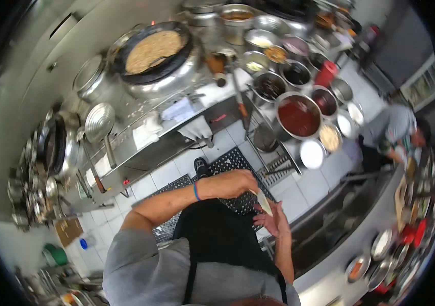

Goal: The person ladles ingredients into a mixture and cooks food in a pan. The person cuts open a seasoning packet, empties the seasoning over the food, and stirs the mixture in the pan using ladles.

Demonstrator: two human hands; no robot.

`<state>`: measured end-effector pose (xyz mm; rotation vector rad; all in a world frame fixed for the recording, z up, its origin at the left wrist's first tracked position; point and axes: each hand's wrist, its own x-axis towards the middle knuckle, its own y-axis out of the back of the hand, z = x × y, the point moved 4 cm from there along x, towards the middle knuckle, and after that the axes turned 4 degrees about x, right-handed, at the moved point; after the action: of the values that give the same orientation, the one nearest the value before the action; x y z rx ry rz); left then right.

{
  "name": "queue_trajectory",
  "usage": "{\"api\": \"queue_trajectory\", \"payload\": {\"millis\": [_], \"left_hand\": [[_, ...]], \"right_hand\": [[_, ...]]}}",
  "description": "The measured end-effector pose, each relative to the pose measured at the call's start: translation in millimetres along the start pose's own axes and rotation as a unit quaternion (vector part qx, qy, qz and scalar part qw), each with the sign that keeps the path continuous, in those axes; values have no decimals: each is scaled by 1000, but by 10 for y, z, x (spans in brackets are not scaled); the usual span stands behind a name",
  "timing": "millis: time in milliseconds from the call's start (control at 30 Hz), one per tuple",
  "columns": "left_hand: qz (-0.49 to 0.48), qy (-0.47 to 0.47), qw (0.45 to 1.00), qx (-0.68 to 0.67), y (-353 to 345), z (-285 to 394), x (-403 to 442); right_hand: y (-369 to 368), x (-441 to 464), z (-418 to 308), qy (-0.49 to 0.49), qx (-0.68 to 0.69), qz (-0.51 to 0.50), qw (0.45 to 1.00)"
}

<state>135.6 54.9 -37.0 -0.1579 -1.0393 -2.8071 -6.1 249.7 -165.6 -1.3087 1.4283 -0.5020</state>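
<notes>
My left hand [233, 184], with a coloured band at its wrist, has its fingers closed on one end of a small pale flat item [264, 202]. The item slants down to the right in front of the black apron [222, 234]. My right hand [274, 220] is close by, palm up with its fingers apart, under the item's lower end. Whether its fingers touch the item is hard to tell. What the pale item is cannot be made out.
A large wok [156, 51] of brown food sits on the stove at the upper left. Right of it stand pots of sauce, including a red one [298, 116]. A co-worker [400, 127] is at the right, near a metal sink [324, 229].
</notes>
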Motion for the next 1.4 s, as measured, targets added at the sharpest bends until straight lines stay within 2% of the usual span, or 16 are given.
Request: {"api": "queue_trajectory", "payload": {"millis": [67, 267, 333, 367, 500, 567, 600, 667, 733, 867, 967, 1067, 1133, 1200, 1300, 1400], "left_hand": [[19, -38, 998, -38, 386, -57, -83], [139, -75, 986, 57, 1914, -668, -727], [255, -52, 952, 158, 2526, -763, -1058], [305, -8, 936, 178, 2812, -851, -1228], [435, 106, 871, 205, 3646, -999, -2013], [460, 142, 859, 176, 3722, -1123, -2359], [459, 163, 859, 156, 3666, -1200, -2501], [451, 203, 861, 117, 3476, -1338, -2759], [456, 244, 852, 86, 3226, -1444, -3032], [477, 346, 808, 12, 2790, -1519, -3483], [521, 372, 767, 45, 2589, -1542, -3709], [534, 398, 743, 60, 2656, -1558, -3817], [552, 396, 729, 88, 2807, -1536, -3839], [576, 378, 718, 100, 2986, -1503, -3813], [614, 327, 711, 98, 3339, -1553, -3764], [636, 289, 711, 82, 3863, -1706, -3663]], "right_hand": [[-237, 516, 87, -96, 176, 13, 980], [-1241, 2000, -225, -45, 16, 60, 997], [-1965, 2510, -492, 24, -120, 48, 991], [-2247, 2821, -615, 138, -150, 116, 972], [-3697, 3684, -1203, 278, -299, 19, 912], [-3991, 4245, -1338, 378, -390, 56, 838], [-3969, 4550, -1437, 356, -554, 143, 739], [-4442, 5066, -1330, 405, -683, 45, 607], [-4785, 5415, -1251, 459, -662, 20, 593], [-4963, 6208, -1293, 439, -779, 11, 448], [-5187, 6453, -1355, 514, -674, 3, 531], [-5215, 6843, -1302, 451, -821, 13, 350], [-5345, 6922, -1406, 488, -687, 11, 538], [-5388, 7136, -1387, 496, -745, -7, 446], [-5530, 7285, -1480, 514, -733, -2, 446], [-5712, 7293, -1298, 412, -834, -11, 366]]}}
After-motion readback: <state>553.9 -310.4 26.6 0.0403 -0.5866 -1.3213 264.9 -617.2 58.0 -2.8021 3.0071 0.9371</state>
